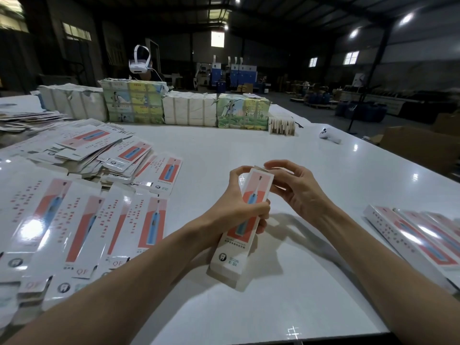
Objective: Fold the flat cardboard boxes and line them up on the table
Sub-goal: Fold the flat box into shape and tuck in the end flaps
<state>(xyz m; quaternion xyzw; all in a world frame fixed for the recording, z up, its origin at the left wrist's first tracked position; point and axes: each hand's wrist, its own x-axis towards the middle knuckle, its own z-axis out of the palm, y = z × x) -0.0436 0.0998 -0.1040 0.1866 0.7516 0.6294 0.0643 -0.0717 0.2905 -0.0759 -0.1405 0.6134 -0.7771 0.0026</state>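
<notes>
Fingers [260,210] of the left hand [236,207] curl round the middle of a folded box [230,257] over the worktop [249,145]. The right hand [298,192] pinches its top flap. Flat boxes [87,220] lie left, the finished row [410,235] right.

Dim warehouse hall under a dark steel roof [273,11], lit by ceiling lamps [406,18] and small windows [351,58] high on the far wall. Wide glossy white bench [224,145] up front, mirroring the lamps. Blue machines [237,70] far back on a grey floor [283,98].
</notes>
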